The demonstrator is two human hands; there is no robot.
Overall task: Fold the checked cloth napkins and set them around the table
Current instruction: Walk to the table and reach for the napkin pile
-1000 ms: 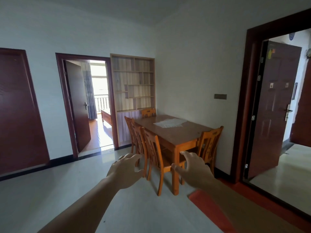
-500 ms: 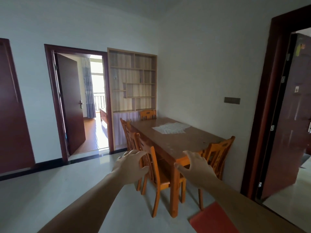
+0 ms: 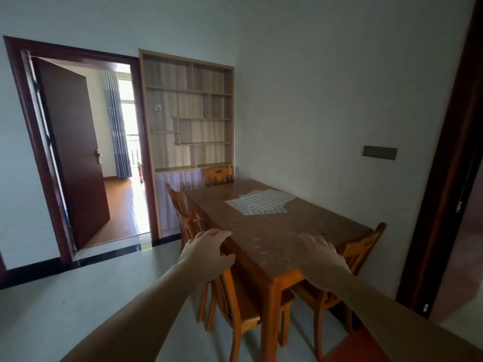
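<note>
Reaching forward, both bare arms stretch toward the wooden counter (image 3: 274, 239), palms down. Neither hand holds anything: the left hand (image 3: 207, 254) hangs with loosely bent fingers over the near left edge, in front of a chair back, and whether it touches the wood cannot be told; the right hand (image 3: 320, 259) hovers with relaxed fingers above the near right part of the top. Checked cloth napkins (image 3: 260, 202) lie flat and unfolded in an overlapping pile on the far half of the counter, well apart from both hands. Wooden chairs (image 3: 235, 304) stand at the left, far and right sides. Against the far wall stands a shelf unit (image 3: 188, 113), and left of it an open door (image 3: 73, 152).
</note>
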